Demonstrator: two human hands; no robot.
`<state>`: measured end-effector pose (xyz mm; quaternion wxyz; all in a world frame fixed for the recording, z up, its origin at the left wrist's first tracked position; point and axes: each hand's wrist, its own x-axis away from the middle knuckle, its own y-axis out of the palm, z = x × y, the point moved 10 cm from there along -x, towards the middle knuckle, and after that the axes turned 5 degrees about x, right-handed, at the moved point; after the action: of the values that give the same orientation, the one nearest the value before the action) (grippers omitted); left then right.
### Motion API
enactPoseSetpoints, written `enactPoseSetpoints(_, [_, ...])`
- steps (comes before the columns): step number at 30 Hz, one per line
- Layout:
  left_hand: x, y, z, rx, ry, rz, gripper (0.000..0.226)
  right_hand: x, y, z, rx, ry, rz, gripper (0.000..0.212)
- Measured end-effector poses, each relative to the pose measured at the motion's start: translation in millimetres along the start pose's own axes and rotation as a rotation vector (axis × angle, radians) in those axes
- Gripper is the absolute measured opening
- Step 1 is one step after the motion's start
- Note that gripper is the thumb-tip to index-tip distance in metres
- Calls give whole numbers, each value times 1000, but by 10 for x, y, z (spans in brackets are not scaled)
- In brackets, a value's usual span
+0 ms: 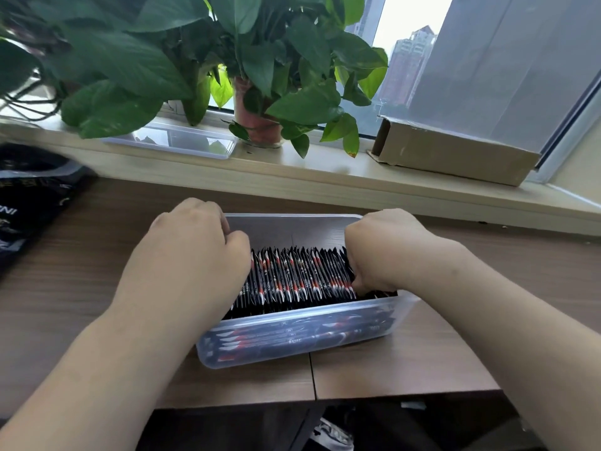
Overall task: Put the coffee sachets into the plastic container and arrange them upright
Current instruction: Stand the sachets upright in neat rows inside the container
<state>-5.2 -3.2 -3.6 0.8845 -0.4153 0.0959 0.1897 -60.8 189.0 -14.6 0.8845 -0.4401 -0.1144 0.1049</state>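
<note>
A clear plastic container (294, 320) stands on the wooden desk in the middle of the head view. Inside it, a dense row of black, red and white coffee sachets (300, 278) stands on edge, filling the near part; the far part shows bare floor. More sachets lie flat against the front wall (302, 340). My left hand (192, 252) presses against the left end of the row with fingers curled in. My right hand (377, 252) is curled against the right end, fingertips tucked down among the sachets. The fingertips of both hands are hidden.
A black printed bag (29, 196) lies at the desk's left edge. On the windowsill behind stand a clear lid (175, 141), a potted leafy plant (257, 125) and a cardboard box (452, 151). The desk's front edge runs close below the container.
</note>
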Motion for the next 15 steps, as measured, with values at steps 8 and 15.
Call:
enactPoseSetpoints(8, [-13, 37, -21, 7, 20, -15, 18, -35, 35, 219, -274, 106, 19, 17])
enactPoseSetpoints(15, [-19, 60, -17, 15, 31, -29, 17, -43, 21, 280, -338, -8, 76, 42])
